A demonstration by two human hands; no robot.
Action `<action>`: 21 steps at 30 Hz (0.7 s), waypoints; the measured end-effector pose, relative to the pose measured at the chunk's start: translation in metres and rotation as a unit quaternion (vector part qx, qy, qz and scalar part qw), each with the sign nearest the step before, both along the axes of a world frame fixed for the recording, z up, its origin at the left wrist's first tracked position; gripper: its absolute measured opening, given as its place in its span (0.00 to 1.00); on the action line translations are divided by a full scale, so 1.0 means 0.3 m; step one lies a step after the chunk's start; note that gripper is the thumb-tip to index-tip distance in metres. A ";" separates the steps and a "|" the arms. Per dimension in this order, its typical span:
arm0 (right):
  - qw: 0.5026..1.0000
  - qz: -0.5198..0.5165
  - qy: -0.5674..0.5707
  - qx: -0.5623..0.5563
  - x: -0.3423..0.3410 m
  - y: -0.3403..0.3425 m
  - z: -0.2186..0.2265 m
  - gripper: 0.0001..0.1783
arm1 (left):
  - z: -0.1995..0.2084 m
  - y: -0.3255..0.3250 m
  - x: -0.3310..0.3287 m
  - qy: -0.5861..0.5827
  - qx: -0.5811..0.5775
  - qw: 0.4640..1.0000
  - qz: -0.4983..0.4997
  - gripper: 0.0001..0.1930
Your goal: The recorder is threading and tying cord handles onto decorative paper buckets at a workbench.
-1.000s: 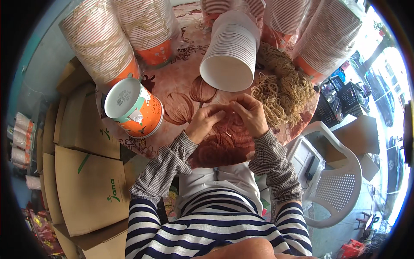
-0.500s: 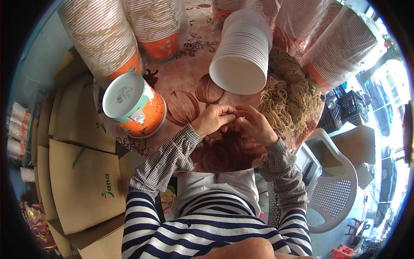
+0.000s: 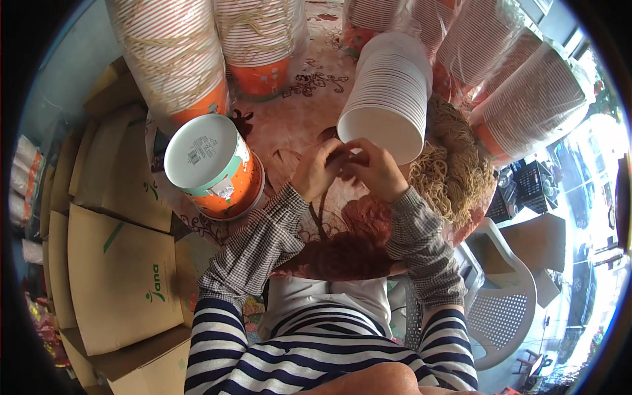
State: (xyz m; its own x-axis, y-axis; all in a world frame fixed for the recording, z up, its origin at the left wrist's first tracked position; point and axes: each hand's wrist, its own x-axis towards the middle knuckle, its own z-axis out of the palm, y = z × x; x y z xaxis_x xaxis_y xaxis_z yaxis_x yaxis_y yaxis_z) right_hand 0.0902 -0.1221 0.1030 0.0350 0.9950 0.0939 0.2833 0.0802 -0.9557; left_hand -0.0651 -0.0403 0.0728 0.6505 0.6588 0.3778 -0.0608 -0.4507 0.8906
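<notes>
Past the navy-and-white striped shirt [image 3: 303, 352] and checked grey oversleeves [image 3: 260, 237], the left hand [image 3: 318, 168] and right hand [image 3: 378, 171] meet over the pink-red flower-patterned tablecloth [image 3: 289, 141], fingers bent inward; I cannot tell whether they pinch anything. Left of them stands an upturned orange-and-green paper tub [image 3: 227, 191]. Just beyond the right hand, the nested stack of white paper tubs [image 3: 390, 99] lies on its side, open mouth nearest, beside tangled tan string [image 3: 454, 174]. Farther back stand plastic-wrapped stacks of orange-based paper tubs [image 3: 260, 76].
</notes>
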 end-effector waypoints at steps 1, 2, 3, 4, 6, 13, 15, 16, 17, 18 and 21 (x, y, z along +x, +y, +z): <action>0.999 -0.026 0.015 0.019 -0.011 0.029 -0.011 0.17 | -0.009 0.020 -0.012 0.003 0.002 0.999 0.038 0.07; 0.999 -0.020 0.016 0.020 -0.010 0.043 -0.016 0.17 | -0.031 0.046 -0.018 0.018 0.029 0.998 0.053 0.07; 0.999 -0.032 -0.011 0.021 -0.005 0.052 -0.019 0.14 | -0.049 0.058 -0.017 0.019 0.030 0.998 0.058 0.07; 0.998 -0.045 -0.037 0.020 -0.006 0.059 -0.019 0.10 | -0.055 0.061 -0.010 -0.030 -0.014 0.999 0.039 0.07; 0.996 -0.078 -0.037 0.034 -0.027 0.056 -0.033 0.08 | -0.067 0.072 -0.018 -0.078 -0.058 0.995 0.025 0.07; 0.988 -0.115 0.103 0.028 -0.004 0.024 -0.084 0.08 | -0.050 0.061 -0.042 -0.026 -0.208 0.977 0.041 0.21; 0.986 -0.120 0.117 0.028 -0.002 0.026 -0.084 0.08 | -0.064 0.059 -0.042 0.013 -0.215 0.974 0.064 0.23; 0.988 -0.112 0.106 0.027 0.000 0.025 -0.085 0.07 | -0.062 0.062 -0.044 0.016 -0.215 0.974 0.066 0.23; 0.990 -0.104 0.095 0.026 0.001 0.025 -0.085 0.07 | -0.058 0.066 -0.048 0.028 -0.219 0.975 0.036 0.23; 0.989 -0.103 0.098 0.026 0.000 0.024 -0.082 0.07 | -0.054 0.068 -0.050 0.040 -0.223 0.974 0.006 0.23; 0.990 -0.102 0.084 0.039 0.006 0.020 -0.086 0.07 | -0.033 0.038 -0.030 -0.037 -0.347 0.936 -0.045 0.21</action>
